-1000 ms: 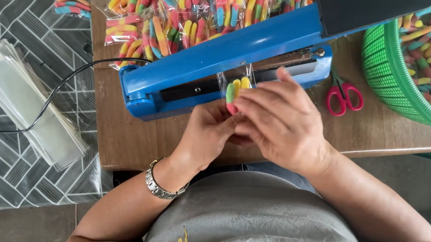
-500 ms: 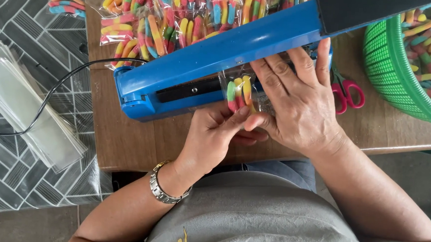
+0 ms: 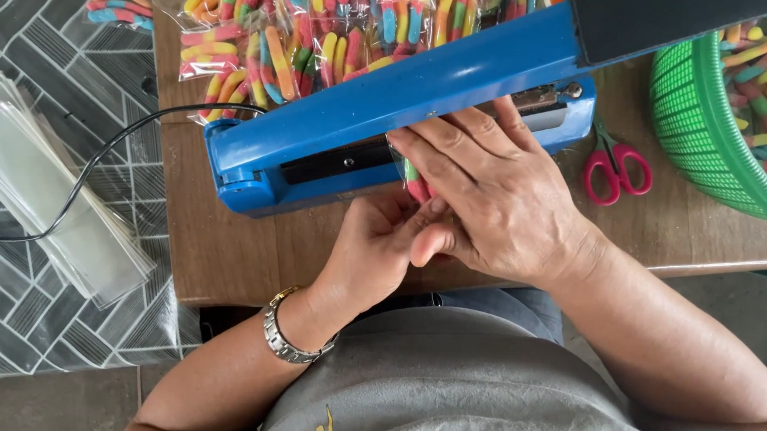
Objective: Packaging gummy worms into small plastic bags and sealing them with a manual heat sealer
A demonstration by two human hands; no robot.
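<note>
Head camera looks straight down on a small wooden table, and both hands are busy at the blue heat sealer that lies slantwise across it. The right hand lies flat with fingers spread over the sealer's front edge, palm down, pressing on the bar rather than gripping anything I can make out. The left hand comes up from below, watch on the wrist, its fingertips pinched on the lower end of a small clear candy bag with bright gummy strips inside. That bag pokes out just under the right hand's fingers, its top tucked into the sealer's slot; most of it is hidden by the two hands.

Beyond the sealer, at the far edge of the table, a heap of sealed candy packets lies piled, one stray packet off on the tiled floor to the left. Red-handled scissors lie just right of the sealer. Further right, a green plastic basket holds loose gummy candy. Left of the table, a stack of empty clear bags lies on the floor, and a black cord runs from the sealer's left end across it.
</note>
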